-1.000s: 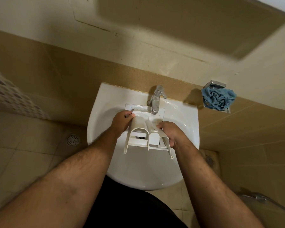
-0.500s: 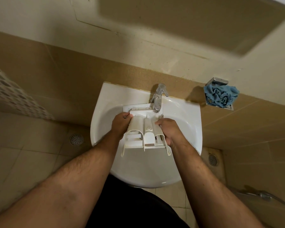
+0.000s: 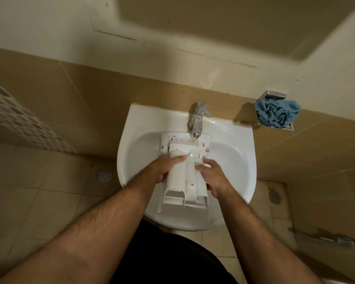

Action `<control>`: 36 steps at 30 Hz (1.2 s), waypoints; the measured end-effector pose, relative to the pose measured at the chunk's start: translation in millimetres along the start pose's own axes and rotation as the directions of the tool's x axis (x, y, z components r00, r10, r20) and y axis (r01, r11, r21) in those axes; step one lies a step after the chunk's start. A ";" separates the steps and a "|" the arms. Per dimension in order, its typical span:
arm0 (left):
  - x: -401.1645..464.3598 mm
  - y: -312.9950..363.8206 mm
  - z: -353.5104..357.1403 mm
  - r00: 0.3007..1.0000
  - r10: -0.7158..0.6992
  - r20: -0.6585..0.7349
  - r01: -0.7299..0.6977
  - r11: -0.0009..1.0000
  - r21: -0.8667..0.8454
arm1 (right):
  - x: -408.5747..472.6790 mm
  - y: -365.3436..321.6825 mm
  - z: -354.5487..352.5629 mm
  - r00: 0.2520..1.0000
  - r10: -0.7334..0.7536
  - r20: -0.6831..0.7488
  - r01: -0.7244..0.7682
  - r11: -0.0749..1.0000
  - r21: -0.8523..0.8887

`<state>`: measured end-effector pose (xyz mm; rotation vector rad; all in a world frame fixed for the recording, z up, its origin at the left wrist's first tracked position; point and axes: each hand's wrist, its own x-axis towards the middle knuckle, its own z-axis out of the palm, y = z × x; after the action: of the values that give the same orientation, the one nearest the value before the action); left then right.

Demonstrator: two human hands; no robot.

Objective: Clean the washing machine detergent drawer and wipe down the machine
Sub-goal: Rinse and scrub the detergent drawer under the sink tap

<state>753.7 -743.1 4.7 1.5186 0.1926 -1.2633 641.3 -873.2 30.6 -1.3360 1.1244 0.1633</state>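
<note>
Gripping the upturned detergent drawer [image 3: 184, 181] over the sink [image 3: 234, 160], left hand [image 3: 164, 168] and right hand [image 3: 213, 177] curl fingers around its sides, having tilted it further under the tap [image 3: 198, 119] since a second ago, likely rinsing; blue cloth [image 3: 277, 112] waits at right.

Your detergent drawer [image 3: 184, 177] sits over the sink [image 3: 234, 160], under the tap [image 3: 198, 119]; a cloth [image 3: 277, 115] sits on the wall holder to the right.

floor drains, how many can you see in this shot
2: one floor drain on the tiles left of the sink, one floor drain on the tiles to its right. The arms and sink may hide others.
</note>
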 end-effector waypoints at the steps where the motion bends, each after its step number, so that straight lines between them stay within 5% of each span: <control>1: 0.7 -1.2 -2.8 1.000 0.009 0.002 -0.009 1.000 -0.003 | -1.6 2.6 -2.1 1.000 0.014 0.014 -0.013 1.000 -0.024; 5: 0.0 -0.7 -9.7 0.999 0.022 0.044 -0.024 0.998 0.062 | -2.1 5.3 -9.5 1.000 -0.004 -0.006 0.003 0.977 -0.212; 10: 3.7 14.2 -1.6 0.992 0.094 0.086 -0.116 0.946 0.301 | 9.2 -15.6 -10.0 0.871 -0.428 -0.240 0.227 0.786 -0.575; 14: 5.6 35.7 -0.6 0.981 0.088 0.171 -0.167 0.830 0.532 | 26.9 -35.8 -11.6 0.860 -0.498 -0.109 0.254 0.605 -0.755; 17: 10.7 46.3 -2.8 0.982 0.063 0.177 -0.169 0.705 0.688 | 37.6 -41.8 -13.1 0.953 -0.301 0.025 0.233 0.678 -0.697; 22: 12.7 47.1 -11.4 0.980 0.022 0.198 -0.178 0.550 0.816 | 44.2 -25.6 -15.7 0.974 -0.216 0.064 0.208 0.756 -0.621; 31: 13.1 46.7 4.2 0.943 0.218 0.250 -0.312 0.327 0.892 | 34.0 -6.3 -21.2 0.944 -0.286 -0.165 0.150 0.817 -0.558; 36: 10.0 52.0 14.6 0.878 0.407 0.252 -0.294 0.043 0.955 | 27.0 -4.7 -32.5 0.899 -0.285 -0.332 0.099 0.872 -0.479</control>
<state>785.0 -779.7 31.3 2.5311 -1.2333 -0.8135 640.4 -914.4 20.2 -1.9589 1.3251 -0.0005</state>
